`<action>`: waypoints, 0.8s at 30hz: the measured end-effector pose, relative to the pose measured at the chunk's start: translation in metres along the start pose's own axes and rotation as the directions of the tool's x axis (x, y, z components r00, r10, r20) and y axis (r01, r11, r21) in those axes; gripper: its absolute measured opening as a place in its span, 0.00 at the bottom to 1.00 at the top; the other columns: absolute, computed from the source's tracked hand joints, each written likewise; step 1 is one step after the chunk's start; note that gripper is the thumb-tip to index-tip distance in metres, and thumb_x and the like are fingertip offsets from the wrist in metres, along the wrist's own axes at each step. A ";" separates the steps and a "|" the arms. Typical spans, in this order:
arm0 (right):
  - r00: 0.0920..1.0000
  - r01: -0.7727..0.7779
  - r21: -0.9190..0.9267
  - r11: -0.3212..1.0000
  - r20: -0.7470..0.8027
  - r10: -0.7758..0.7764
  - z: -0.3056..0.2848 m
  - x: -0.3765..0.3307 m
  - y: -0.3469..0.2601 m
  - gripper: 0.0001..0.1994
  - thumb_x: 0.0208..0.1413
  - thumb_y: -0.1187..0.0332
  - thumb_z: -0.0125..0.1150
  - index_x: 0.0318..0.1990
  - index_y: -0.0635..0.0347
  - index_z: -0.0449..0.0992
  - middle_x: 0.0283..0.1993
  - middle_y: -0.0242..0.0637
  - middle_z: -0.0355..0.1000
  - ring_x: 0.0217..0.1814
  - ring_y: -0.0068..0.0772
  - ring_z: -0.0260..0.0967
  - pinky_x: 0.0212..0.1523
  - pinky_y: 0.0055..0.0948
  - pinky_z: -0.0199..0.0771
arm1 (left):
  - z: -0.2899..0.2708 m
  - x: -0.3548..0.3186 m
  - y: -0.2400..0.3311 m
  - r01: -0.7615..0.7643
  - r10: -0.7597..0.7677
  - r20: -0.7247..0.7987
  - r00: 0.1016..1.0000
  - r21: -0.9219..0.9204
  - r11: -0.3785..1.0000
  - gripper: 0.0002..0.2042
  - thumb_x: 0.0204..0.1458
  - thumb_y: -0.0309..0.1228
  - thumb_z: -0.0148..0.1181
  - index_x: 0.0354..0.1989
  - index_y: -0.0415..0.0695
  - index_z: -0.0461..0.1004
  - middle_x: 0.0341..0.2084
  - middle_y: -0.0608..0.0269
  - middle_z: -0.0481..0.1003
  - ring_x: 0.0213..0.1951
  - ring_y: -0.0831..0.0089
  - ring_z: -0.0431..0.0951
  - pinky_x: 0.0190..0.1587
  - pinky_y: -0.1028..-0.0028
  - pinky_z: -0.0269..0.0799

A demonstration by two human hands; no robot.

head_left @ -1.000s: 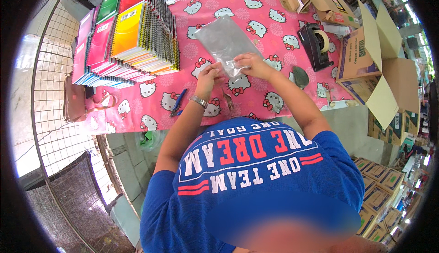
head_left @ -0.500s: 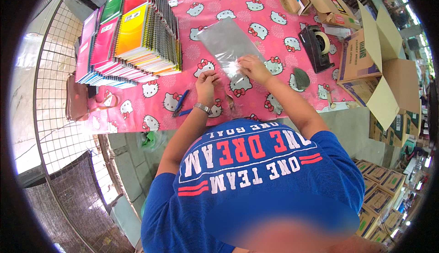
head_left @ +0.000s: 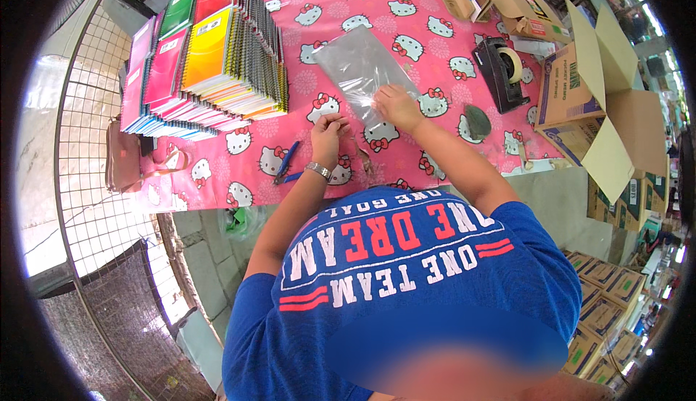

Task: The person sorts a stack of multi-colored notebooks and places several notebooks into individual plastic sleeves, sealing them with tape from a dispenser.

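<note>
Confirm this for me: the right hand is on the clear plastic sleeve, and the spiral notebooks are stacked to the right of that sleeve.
Not quite: the spiral notebooks are stacked to the left of the clear plastic sleeve, as the head view shows. The right hand is indeed on it.

Seen from above, both arms stretch forward from the person's body and angle inward. The left forearm (head_left: pixel 292 209) slants up and to the right; the left hand (head_left: pixel 330 136) ends it with fingers loosely curled. The right forearm (head_left: pixel 461 160) slants up and to the left, bare like the other. The right hand (head_left: pixel 397 108) reaches slightly farther forward, its back facing up, fingers bent and bunched, tips pointing left. The hands are near each other, not touching.
</note>
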State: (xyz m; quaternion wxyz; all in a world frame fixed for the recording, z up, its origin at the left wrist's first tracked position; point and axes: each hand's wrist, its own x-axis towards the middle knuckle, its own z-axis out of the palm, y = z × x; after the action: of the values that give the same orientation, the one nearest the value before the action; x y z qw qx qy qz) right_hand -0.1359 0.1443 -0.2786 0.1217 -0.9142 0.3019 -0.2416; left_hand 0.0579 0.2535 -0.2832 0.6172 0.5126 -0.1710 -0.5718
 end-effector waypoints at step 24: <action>0.994 -0.043 0.006 0.999 -0.100 0.044 0.008 0.092 0.033 0.23 0.46 0.56 0.64 0.50 0.53 0.73 0.54 0.40 0.66 0.57 0.46 0.60 0.58 0.41 0.59 | 0.020 0.101 0.019 -0.502 0.349 0.540 0.766 0.842 -0.199 0.23 0.55 0.34 0.47 0.60 0.45 0.61 0.63 0.53 0.57 0.66 0.54 0.51 0.67 0.52 0.43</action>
State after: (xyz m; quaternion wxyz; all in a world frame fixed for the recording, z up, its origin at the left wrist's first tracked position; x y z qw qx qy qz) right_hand -0.0833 0.0627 -0.2635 0.1134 -0.8939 0.3269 -0.2851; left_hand 0.0813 0.1525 -0.2971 0.2155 0.6642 -0.7132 -0.0609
